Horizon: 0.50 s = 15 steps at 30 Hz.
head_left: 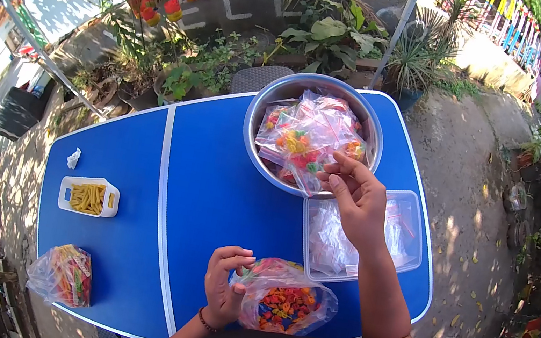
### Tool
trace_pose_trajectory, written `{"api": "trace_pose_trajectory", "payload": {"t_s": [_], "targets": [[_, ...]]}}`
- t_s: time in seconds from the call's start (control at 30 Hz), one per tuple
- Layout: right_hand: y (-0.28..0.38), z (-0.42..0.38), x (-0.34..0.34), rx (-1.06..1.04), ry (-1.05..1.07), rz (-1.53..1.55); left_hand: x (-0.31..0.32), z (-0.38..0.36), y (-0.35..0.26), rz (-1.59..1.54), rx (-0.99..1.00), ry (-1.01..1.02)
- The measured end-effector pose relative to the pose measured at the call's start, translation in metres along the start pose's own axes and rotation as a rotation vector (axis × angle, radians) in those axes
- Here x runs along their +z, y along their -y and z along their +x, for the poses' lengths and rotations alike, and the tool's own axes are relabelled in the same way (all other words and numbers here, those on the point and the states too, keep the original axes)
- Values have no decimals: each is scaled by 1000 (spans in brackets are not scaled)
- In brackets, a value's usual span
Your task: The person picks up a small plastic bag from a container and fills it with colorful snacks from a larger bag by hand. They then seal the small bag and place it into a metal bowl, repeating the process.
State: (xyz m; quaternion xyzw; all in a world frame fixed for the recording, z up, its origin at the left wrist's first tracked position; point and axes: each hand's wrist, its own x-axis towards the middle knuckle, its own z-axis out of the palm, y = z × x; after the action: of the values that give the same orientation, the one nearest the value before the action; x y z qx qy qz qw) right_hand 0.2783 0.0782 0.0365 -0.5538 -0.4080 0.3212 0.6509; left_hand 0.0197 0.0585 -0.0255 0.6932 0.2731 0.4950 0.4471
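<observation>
My right hand (358,204) is over the near right rim of a large metal bowl (250,148), fingers apart and nothing visibly gripped. Its fingertips are close to a small clear zip bag (302,147) of colourful pieces, on top of a heap of similar bags in the bowl. Beneath my right wrist is a clear plastic box (418,252) holding empty-looking zip bags (333,239). My left hand (224,289) is raised with fingers spread and slightly curled. It is beside an open plastic bag (327,305) full of small red, orange, yellow and blue pieces (284,308).
A white basket (88,211) of yellow stick-like pieces stands on the left of the blue table (220,218). Near it are a crumpled white scrap (74,158) and a plastic bag (66,275) of colourful strips. Plants and a leaning pole border the far edge.
</observation>
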Motion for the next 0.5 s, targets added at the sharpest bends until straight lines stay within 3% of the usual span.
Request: {"api": "trace_pose_trajectory", "payload": {"t_s": [0.23, 0.5], "targets": [[6, -62, -20, -25, 104, -418, 3, 0, -8, 12, 36, 119], [16, -136, -15, -357, 126, -678, 22, -6, -21, -83, -16, 339]]}}
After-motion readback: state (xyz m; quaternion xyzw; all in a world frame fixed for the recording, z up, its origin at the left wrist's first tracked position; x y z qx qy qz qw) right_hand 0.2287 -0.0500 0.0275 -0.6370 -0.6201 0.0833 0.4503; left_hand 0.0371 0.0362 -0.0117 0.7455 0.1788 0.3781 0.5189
